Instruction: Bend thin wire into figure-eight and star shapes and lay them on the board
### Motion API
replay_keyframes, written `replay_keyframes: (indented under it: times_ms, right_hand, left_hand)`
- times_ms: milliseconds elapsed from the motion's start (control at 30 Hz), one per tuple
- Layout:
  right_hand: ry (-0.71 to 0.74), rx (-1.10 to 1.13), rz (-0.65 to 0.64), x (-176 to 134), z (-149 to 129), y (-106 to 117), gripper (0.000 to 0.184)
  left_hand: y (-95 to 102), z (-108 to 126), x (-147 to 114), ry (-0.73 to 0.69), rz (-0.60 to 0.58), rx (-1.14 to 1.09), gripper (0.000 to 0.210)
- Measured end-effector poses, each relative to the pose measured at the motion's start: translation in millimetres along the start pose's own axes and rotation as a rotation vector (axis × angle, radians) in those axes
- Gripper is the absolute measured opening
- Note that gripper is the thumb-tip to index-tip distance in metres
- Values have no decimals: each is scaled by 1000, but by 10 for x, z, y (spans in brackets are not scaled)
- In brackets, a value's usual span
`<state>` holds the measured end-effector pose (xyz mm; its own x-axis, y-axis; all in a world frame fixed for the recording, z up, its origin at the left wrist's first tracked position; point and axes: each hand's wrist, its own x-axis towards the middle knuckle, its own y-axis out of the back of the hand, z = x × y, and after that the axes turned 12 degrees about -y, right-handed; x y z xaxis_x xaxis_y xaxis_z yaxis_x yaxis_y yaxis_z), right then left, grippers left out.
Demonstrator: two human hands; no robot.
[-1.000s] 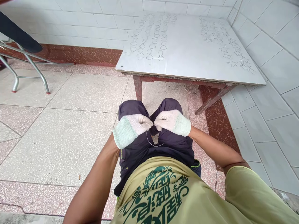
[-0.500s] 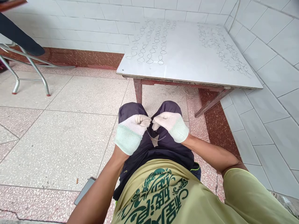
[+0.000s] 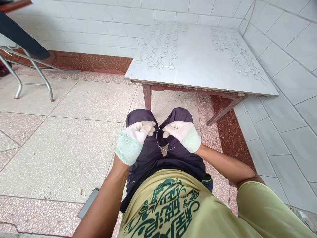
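A thin, light-coloured wire (image 3: 157, 140) bent into an open curve hangs above my lap. My right hand (image 3: 182, 134), in a white glove with a pale green cuff, pinches one end of it between thumb and fingers. The other end of the wire points right, below that hand. My left hand (image 3: 135, 140), gloved the same way, is beside the curve on its left. Its fingers are bent and pressed together, apart from the wire, and I see nothing in them.
A white-topped table (image 3: 195, 66) stands ahead, with rows of looped wire shapes (image 3: 171, 62) on the left and star-shaped wires (image 3: 244, 59) on the right. A phone (image 3: 88, 203) lies by my left arm. Another person's leg (image 3: 24, 38) shows beside a metal-legged chair (image 3: 47, 81).
My left hand has moved left, away from my right hand and off the wire. The wire stays in my right hand, its upper curve now exposed.
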<state>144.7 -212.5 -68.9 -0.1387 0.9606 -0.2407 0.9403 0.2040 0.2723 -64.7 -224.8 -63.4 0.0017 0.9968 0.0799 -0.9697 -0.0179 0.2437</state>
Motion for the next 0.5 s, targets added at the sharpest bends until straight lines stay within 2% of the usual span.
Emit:
replay_keyframes:
  times_ms: [100, 200, 267, 367, 500]
  right_hand:
    - [15, 18, 39, 9, 16, -8, 28]
    - [-1, 23, 75, 21, 26, -27, 27]
    - [-17, 3, 62, 32, 33, -32, 28]
    - [-7, -66, -17, 61, 34, -5, 28]
    - [46, -227, -109, 126, 7, 83, 24]
  left_hand:
    - [-40, -13, -21, 98, -37, -34, 43]
    - [-142, -63, -108, 159, 0, -108, 44]
    - [-204, -105, -175, 142, 65, -102, 42]
    - [-241, -132, -221, 69, 136, 53, 32]
    - [-197, -53, -157, -3, 71, 274, 26]
